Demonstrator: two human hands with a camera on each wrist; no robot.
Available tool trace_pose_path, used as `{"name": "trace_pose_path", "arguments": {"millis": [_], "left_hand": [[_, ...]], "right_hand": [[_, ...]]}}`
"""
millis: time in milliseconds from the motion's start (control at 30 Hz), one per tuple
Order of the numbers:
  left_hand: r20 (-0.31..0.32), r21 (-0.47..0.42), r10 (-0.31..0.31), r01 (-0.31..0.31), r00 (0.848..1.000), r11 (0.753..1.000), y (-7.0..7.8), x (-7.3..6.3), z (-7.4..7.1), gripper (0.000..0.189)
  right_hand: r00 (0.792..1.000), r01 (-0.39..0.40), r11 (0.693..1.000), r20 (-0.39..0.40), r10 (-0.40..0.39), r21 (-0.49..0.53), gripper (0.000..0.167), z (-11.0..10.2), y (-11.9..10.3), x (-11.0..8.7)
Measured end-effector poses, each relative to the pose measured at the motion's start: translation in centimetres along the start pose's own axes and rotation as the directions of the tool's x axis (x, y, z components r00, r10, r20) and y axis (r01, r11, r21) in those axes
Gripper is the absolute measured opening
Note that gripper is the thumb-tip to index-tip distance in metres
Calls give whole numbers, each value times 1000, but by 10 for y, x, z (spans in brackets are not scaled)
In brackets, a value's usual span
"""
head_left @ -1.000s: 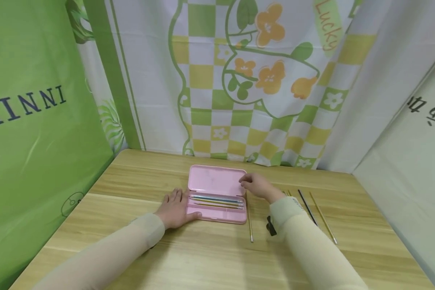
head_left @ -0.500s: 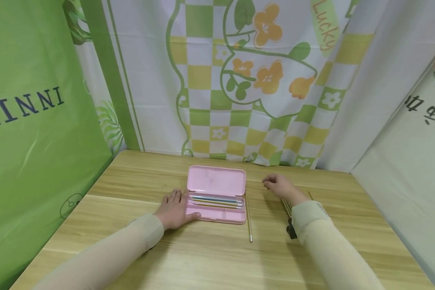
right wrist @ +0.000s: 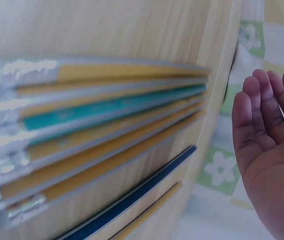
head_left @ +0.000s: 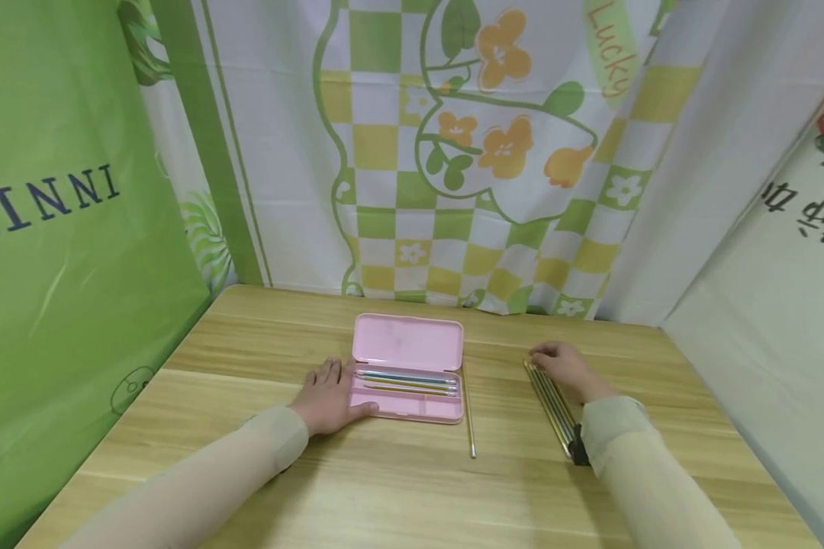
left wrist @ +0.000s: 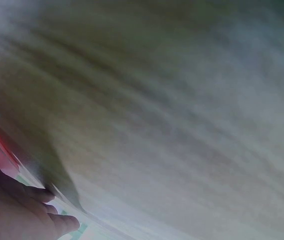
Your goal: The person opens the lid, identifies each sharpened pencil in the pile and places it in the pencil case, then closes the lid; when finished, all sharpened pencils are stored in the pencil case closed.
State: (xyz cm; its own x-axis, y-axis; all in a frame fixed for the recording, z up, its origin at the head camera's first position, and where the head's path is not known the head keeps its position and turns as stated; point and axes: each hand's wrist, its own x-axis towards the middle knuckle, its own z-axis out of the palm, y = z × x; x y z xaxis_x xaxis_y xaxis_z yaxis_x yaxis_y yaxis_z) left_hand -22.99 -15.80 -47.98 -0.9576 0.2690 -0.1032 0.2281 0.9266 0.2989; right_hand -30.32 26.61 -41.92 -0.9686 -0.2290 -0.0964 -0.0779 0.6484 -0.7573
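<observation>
My left hand (head_left: 326, 400) lies with spread fingers at the left side of an open pink pencil case (head_left: 408, 341), its thumb along the front rim. Inside the case are several pencils (head_left: 412, 379), blue and yellow. My right hand (head_left: 568, 370) is over the far end of a row of pencils (head_left: 545, 396) on the table. In the right wrist view the row shows yellow pencils and a green pencil (right wrist: 117, 105), with metal ends toward the camera. That hand's fingers are slightly bent, with nothing between them.
A single yellow pencil (head_left: 470, 415) lies just right of the case. Beyond the row, the right wrist view shows a dark blue pencil (right wrist: 137, 200) and another yellow pencil (right wrist: 149, 210). Patterned curtains (head_left: 412, 206) hang behind the wooden table (head_left: 384, 488).
My right hand has moved right, away from the case's lid, to the row of pencils, uncovering more of that row. My left hand stays put at the case.
</observation>
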Motion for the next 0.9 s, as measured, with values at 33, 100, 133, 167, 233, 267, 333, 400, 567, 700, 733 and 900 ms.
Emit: {"name": "trace_pose_path", "arguments": {"millis": [33, 100, 133, 167, 233, 267, 333, 400, 567, 700, 733, 900], "left_hand": [[2, 2, 0, 0, 1000, 1000, 0, 0, -1, 107], [-3, -5, 5, -5, 1000, 1000, 1, -2, -3, 107], [0, -3, 4, -4, 1000, 1000, 1, -2, -3, 107], [6, 2, 1, -1, 1000, 1000, 2, -2, -3, 108], [11, 3, -2, 2, 1000, 1000, 2, -3, -4, 108], [8, -2, 0, 0, 1000, 1000, 3, -4, -4, 108], [14, 5, -2, 2, 1000, 1000, 3, -4, -5, 107], [21, 11, -5, 5, 1000, 1000, 3, -4, -5, 106], [17, 6, -8, 8, 1000, 1000, 4, -4, -7, 103], [9, 3, -3, 3, 1000, 1000, 4, -4, -5, 103], [5, 4, 0, 0, 1000, 1000, 4, -4, -5, 104], [12, 11, -4, 4, 1000, 1000, 2, -1, -3, 107]], "right_hand": [[1000, -6, 1000, -5, 6, 13, 34, -2, 3, -1], [1000, -20, 999, -12, 20, 32, 35, -5, 7, -3], [1000, -25, 999, -17, 26, 37, 35, -6, 9, -3], [1000, -26, 999, -17, 27, 34, 36, -7, 11, -4], [999, -35, 999, -15, 35, 36, 36, -9, 16, -6], [999, -44, 998, -19, 45, 32, 36, -10, 19, -6], [998, -62, 998, -28, 62, 21, 36, -10, 25, -7], [996, -85, 996, -26, 85, 20, 36, -10, 31, -8], [989, -147, 989, -7, 147, 23, 36, -11, 40, -11], [988, -156, 988, -4, 156, -4, 37, -10, 40, -12], [990, -144, 989, -6, 144, -33, 37, -10, 39, -12], [998, -58, 978, -13, 57, -200, 32, -4, 35, -11]]}}
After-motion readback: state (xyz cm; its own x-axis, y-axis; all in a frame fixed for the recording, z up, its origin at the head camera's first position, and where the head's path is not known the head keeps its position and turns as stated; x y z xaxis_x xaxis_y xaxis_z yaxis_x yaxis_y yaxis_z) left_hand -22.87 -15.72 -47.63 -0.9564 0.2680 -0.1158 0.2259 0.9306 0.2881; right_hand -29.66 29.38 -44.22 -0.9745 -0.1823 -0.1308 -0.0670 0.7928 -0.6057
